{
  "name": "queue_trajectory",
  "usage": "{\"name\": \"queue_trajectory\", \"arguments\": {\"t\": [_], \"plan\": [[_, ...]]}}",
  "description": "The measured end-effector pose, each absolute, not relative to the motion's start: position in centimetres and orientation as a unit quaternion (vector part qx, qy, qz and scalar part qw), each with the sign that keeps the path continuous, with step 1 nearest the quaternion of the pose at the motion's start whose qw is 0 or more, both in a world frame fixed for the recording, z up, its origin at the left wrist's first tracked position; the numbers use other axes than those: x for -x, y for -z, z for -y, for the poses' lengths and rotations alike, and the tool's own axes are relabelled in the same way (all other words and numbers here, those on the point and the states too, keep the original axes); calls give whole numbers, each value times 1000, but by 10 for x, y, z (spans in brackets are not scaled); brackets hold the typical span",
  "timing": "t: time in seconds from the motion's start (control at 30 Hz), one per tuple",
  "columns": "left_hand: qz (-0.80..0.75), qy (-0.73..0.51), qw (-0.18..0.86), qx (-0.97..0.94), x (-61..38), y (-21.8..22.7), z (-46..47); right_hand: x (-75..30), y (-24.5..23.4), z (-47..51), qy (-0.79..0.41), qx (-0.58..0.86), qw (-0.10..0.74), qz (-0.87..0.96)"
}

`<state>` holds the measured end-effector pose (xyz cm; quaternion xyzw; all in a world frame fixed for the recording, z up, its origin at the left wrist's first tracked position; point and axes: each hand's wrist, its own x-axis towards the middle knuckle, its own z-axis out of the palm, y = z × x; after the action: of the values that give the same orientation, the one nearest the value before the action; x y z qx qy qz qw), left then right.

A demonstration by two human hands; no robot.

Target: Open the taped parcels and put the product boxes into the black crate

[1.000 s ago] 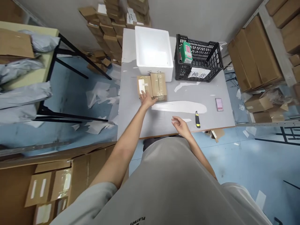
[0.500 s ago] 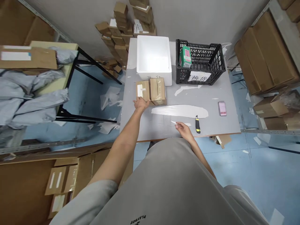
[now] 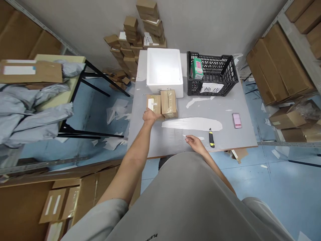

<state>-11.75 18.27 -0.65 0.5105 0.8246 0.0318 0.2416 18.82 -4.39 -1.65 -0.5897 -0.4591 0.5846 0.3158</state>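
My left hand (image 3: 149,115) grips the near end of a small cardboard box (image 3: 155,100) with a white label on top. Some of its fingers are hidden against the box. Right beside it stands a second taped cardboard box (image 3: 169,102), close to the front of the white foam box (image 3: 164,87). My right hand (image 3: 195,143) hovers low over the near edge of the table, fingers loosely bent and apart, with nothing visible in them. Between that hand and the right side lies a black and yellow utility knife (image 3: 212,138).
A black plastic crate (image 3: 218,78) holding a green box (image 3: 197,68) stands at the back right of the grey table (image 3: 155,144). A pink phone-like item (image 3: 237,120) lies near the right edge. Stacked cartons (image 3: 130,43) rise behind; grey parcels (image 3: 37,117) fill a side table.
My left hand has closed more around the near end of the labelled box. My right hand stays near the table edge with little movement. The whole view has tilted slightly upward.
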Motion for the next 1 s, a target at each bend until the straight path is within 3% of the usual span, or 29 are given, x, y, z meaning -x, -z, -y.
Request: {"name": "queue_trajectory", "arguments": {"t": [0.3,0.5,0.8,1.0], "plan": [[-831,10,214,-513,127,20,-30,-187,29,34,-584,594,300,465],[-781,-38,232,-579,106,38,66,-188,34,21,-565,592,259,513],[-734,-64,246,-630,115,35,62,-207,55,1,-460,644,183,583],[-591,-65,344,-727,100,41,57,-226,72,9,-473,666,154,556]]}}
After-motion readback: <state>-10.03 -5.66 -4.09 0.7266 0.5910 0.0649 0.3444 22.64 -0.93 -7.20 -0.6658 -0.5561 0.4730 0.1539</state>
